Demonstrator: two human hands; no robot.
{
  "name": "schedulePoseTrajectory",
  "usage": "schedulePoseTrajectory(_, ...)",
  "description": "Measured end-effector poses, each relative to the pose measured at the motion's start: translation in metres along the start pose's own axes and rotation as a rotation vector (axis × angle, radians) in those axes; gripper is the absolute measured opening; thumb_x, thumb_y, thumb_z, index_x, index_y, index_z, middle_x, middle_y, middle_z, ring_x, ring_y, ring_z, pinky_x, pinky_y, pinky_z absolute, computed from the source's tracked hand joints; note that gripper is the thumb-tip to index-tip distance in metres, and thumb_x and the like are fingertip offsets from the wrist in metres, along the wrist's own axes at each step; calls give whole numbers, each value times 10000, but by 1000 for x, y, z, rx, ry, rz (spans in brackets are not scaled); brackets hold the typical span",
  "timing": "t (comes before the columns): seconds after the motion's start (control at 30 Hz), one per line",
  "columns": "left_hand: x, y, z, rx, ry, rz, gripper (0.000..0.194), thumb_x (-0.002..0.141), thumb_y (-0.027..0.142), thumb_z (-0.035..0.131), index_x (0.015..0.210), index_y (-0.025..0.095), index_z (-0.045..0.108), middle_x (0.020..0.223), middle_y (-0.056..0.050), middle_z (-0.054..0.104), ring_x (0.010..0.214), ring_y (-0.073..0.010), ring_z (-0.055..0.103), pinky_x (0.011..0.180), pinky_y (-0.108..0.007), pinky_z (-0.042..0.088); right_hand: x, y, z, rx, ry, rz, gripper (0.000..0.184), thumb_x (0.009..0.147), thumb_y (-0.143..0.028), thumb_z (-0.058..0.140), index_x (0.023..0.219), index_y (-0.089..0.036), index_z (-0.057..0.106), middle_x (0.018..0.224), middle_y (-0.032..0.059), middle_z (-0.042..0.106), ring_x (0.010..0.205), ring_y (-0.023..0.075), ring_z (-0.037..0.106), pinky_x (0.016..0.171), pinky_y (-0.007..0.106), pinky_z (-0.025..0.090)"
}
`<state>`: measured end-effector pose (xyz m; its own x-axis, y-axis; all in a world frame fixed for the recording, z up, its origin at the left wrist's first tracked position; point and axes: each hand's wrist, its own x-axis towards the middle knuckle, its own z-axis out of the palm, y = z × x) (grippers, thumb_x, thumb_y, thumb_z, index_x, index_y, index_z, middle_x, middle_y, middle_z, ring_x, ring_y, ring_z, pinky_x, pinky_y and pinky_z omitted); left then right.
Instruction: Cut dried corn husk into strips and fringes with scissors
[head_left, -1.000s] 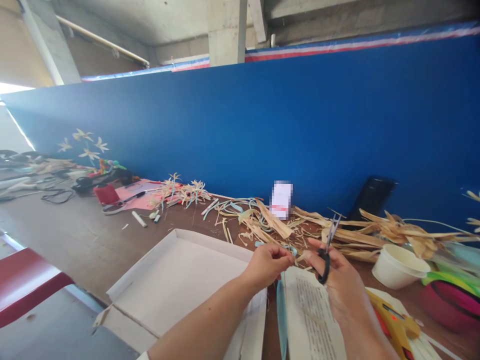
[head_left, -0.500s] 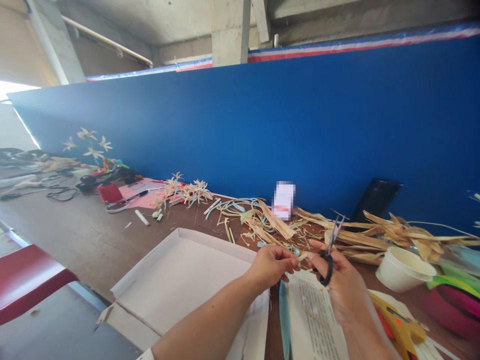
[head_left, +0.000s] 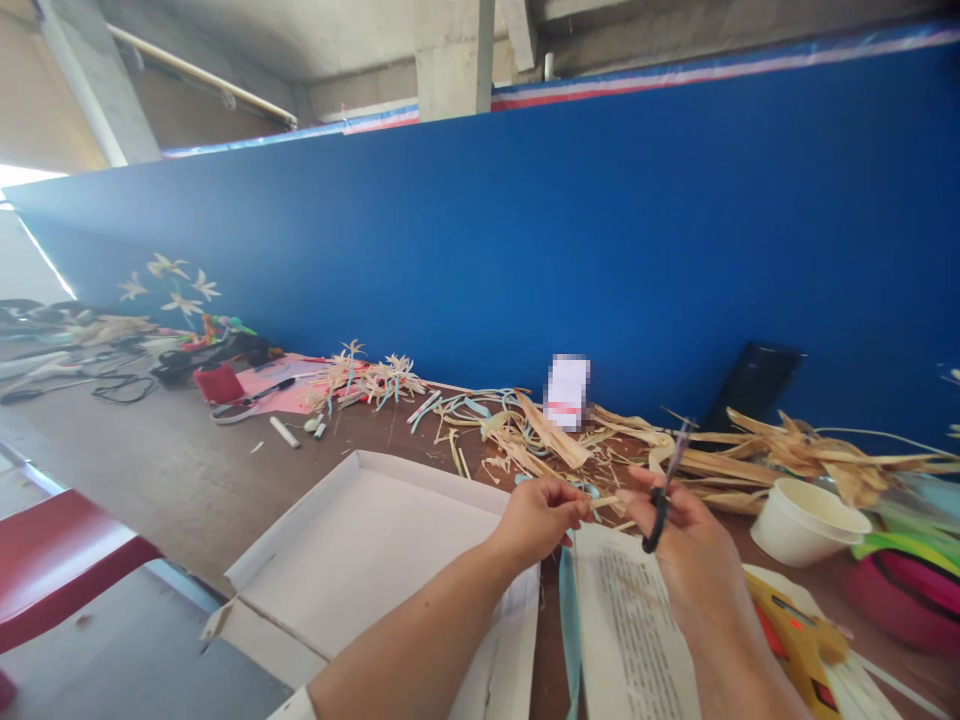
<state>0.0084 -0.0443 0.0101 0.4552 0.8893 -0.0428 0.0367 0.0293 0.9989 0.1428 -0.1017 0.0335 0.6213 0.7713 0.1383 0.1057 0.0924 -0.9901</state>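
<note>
My left hand (head_left: 534, 522) pinches one end of a short, pale strip of dried husk (head_left: 604, 502) between thumb and fingertips. Facing it, my right hand (head_left: 701, 560) has its thumb and fingertips at the strip's other end. A pair of scissors (head_left: 660, 518) with black handles hangs on the right fingers, blades pointing up and away from the strip. Below the hands lies a printed sheet (head_left: 637, 625), partly covered by my right hand and wrist. Loose dried husk pieces (head_left: 551, 435) are heaped just behind the hands.
An open white cardboard box (head_left: 375, 560) lies under my left forearm. At right are a white cup (head_left: 799, 530), a yellow glue gun (head_left: 806, 640) and a pink item (head_left: 900, 600). Husk flowers (head_left: 394, 375) lie further left, before a blue partition (head_left: 450, 250). A red chair (head_left: 67, 560) stands left.
The scissors have turned in my right hand, and their blades look closer together. My two hands have drawn slightly apart, with the strip still between them. The view has shifted a little.
</note>
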Motion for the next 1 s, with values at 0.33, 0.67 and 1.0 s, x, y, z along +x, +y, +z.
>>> schedulePoseTrajectory(0.33,-10,-17,14,705,-69,401,176,775,318,553,819,237,703,837,3,673,783,-137,580,715,-236,422,9,-12,-5,516,423,-101,309,599,-213,721,899,-223,646,679,-20,623,567,92,523,387,158,325)
schedulePoseTrajectory(0.67,-6,-28,20,897,-215,528,218,817,302,524,883,232,720,815,-32,667,830,-164,576,710,-244,430,7,-15,-10,579,403,-119,241,620,-155,684,854,-205,653,693,-4,633,572,89,521,381,151,324)
schedulePoseTrajectory(1.0,-2,-14,1,669,38,564,211,830,260,509,893,213,705,836,-33,651,826,-141,575,760,-235,438,7,-15,-12,609,385,-174,239,622,-151,677,853,-202,645,699,2,627,577,102,516,378,156,297)
